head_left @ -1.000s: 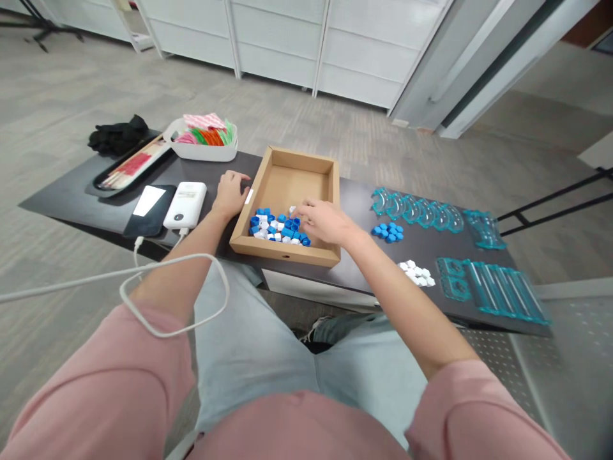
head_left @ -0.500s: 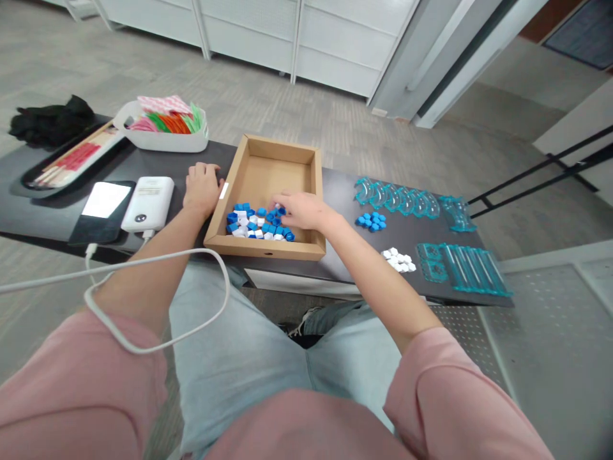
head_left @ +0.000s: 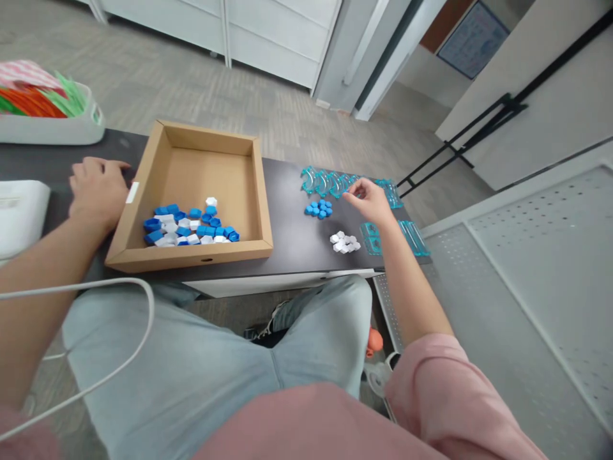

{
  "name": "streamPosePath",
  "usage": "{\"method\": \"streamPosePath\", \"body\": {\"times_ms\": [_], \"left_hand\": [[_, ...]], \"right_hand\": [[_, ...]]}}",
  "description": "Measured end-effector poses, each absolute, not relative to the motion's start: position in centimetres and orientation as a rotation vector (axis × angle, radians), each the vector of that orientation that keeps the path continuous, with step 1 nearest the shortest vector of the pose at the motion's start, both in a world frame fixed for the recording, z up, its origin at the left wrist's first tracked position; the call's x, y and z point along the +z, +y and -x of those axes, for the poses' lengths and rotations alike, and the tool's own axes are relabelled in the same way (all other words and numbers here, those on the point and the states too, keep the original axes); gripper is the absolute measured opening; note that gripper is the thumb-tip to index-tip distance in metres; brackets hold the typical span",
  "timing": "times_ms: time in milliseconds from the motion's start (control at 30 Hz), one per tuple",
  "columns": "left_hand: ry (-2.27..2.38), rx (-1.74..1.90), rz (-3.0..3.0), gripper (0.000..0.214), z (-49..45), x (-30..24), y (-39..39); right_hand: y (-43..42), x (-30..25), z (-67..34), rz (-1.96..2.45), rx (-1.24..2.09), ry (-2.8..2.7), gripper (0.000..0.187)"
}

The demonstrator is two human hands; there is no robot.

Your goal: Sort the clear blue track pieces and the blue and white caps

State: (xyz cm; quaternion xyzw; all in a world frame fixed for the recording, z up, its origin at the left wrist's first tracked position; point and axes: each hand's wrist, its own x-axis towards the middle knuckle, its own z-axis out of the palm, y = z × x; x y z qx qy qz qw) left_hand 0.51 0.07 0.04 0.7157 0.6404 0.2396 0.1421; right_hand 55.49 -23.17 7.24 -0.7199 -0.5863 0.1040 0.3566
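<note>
My left hand (head_left: 96,195) lies on the dark table against the left wall of a cardboard box (head_left: 261,191), its fingers loosely spread and holding nothing. Inside the box, blue and white hexagonal pieces (head_left: 191,225) are heaped along the near side. My right hand (head_left: 370,201) is over the table's right part, thumb and fingertips pinched together; whatever may be between them is too small to make out. Its fingertips are by a row of clear teal curved pieces (head_left: 323,183). A cluster of blue hexagonal pieces (head_left: 318,209) and a cluster of white ones (head_left: 344,242) lie nearby.
Clear teal square pieces (head_left: 370,239) and teal tubes (head_left: 412,239) lie at the right end of the table. A white basket (head_left: 52,131) with colourful strips stands far left, near a white power bank (head_left: 22,217). A white cable (head_left: 148,313) loops across my left side.
My right hand has left the box and moved right to the teal pieces. My left hand stays beside the box. The view has turned right, and a white piece now shows apart from the heap.
</note>
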Motion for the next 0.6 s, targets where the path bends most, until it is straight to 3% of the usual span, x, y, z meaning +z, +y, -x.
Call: {"method": "streamPosePath", "body": {"times_ms": [100, 233, 367, 600], "left_hand": [[1.835, 0.676, -2.063, 0.099, -0.5, 0.3, -0.2], [1.851, 0.632, -2.092, 0.088, -0.4, 0.4, -0.3], [1.875, 0.613, -2.122, 0.07, -0.2, 0.1, 0.1], [1.973, 0.396, -2.214, 0.072, -0.7, 0.9, 0.2]], "right_hand": [[-23.7, 4.9, -56.0, 1.999, 0.311, -1.473, 0.019], [-23.1, 2.5, -55.8, 2.088, 0.414, -1.473, 0.018], [-22.6, 1.5, -56.5, 1.978, 0.528, -1.535, 0.045], [-22.6, 0.7, -57.7, 1.903, 0.704, -1.598, 0.083]]}}
